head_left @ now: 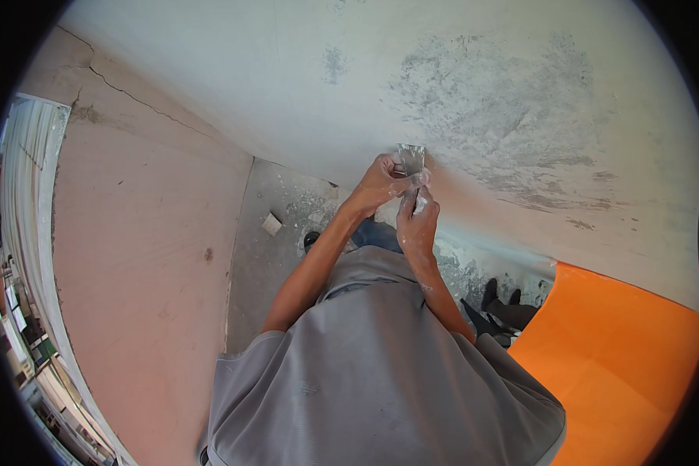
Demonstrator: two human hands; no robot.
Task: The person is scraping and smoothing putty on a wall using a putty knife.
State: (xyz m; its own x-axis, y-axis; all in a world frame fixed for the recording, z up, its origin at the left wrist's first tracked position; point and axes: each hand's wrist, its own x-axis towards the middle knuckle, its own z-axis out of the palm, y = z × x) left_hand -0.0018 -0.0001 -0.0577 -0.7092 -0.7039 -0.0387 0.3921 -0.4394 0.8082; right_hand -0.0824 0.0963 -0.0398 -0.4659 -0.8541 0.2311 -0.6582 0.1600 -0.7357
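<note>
Head view, scraper: a flat metal-bladed scraper (411, 155) stands at 1 o'clock from centre, blade uppermost, before the pale wall (311, 101); contact with the wall cannot be told.
Left hand: the left hand (384, 182) is closed, thumb and fingers gripping about the blade's base.
Right hand: the right hand (417, 225), just below at 1 o'clock, is closed around the handle; both hands are dusted white.
Wall patch: a rough grey patch (505, 116) at 2 o'clock.
Side wall: a pink wall (144, 248) at 9 o'clock, with a crack (136, 99) at 10 o'clock.
Floor: a pale chip (272, 224) at 9 o'clock on the spattered grey floor (256, 272).
Sheet: an orange sheet (613, 357) at 4 o'clock.
</note>
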